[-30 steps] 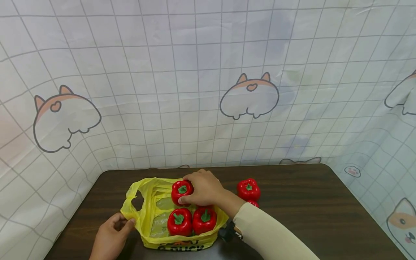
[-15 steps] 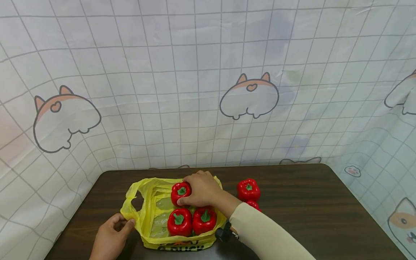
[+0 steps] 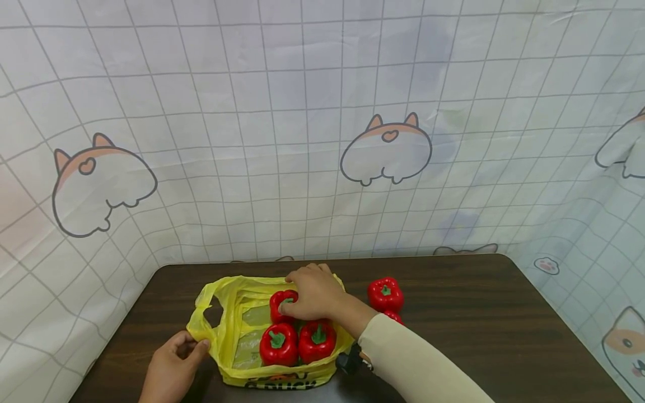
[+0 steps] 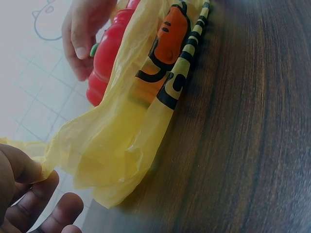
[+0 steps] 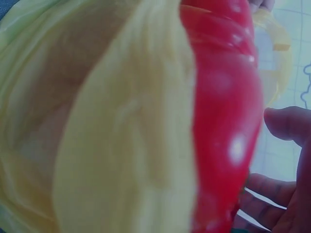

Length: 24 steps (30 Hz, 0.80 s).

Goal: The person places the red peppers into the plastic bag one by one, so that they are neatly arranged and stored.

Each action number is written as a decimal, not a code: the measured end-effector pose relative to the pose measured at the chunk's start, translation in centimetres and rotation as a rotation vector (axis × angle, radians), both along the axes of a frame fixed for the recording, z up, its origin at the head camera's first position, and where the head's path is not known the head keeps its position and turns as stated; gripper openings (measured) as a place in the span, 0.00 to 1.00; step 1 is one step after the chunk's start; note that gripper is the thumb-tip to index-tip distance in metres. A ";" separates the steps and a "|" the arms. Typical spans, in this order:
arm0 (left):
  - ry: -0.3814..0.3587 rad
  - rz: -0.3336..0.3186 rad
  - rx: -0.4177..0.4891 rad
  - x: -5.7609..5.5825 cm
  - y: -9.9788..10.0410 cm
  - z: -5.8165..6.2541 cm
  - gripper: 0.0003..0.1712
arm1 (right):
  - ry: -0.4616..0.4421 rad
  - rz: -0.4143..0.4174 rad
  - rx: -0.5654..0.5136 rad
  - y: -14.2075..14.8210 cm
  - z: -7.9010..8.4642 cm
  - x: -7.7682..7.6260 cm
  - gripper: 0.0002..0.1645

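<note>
A yellow plastic bag (image 3: 227, 330) lies spread on the table, its mouth facing up. My left hand (image 3: 173, 364) pinches the edge of its left handle between thumb and fingers, as the left wrist view also shows on the bag's thin plastic (image 4: 112, 145). Two red bell peppers with green stems, one at left (image 3: 279, 344) and one at right (image 3: 317, 340), sit at the front of the bag. Behind them is another bell pepper (image 3: 281, 305), partly covered by my right hand (image 3: 317, 294). In the right wrist view, a gap shows between that hand's thumb and straight fingers.
Right of the bag, a red bell pepper (image 3: 385, 294) stands on the dark wooden table (image 3: 468, 324), with another (image 3: 393, 316) partly hidden behind the right forearm. A white gridded cloth (image 3: 302, 168) hangs behind the table.
The back pepper has sunk lower into the bag and shifted slightly right, and the right thumb now lies over its top. The left hand keeps its place on the bag.
</note>
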<state>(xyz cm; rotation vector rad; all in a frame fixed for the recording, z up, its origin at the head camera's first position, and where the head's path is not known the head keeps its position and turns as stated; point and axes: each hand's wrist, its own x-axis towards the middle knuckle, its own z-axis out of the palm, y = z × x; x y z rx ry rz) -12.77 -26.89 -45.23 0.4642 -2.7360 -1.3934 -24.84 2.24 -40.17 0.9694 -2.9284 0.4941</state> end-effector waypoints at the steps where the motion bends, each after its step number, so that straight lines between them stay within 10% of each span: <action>1: 0.001 0.000 0.000 0.0 0.0 0.0 0.19 | 0.002 0.000 0.003 0.1 0.2 0.1 0.36; 24: 0.003 -0.034 -0.003 0.1 -0.1 0.2 0.22 | 0.019 0.054 -0.027 5.4 2.9 2.0 0.36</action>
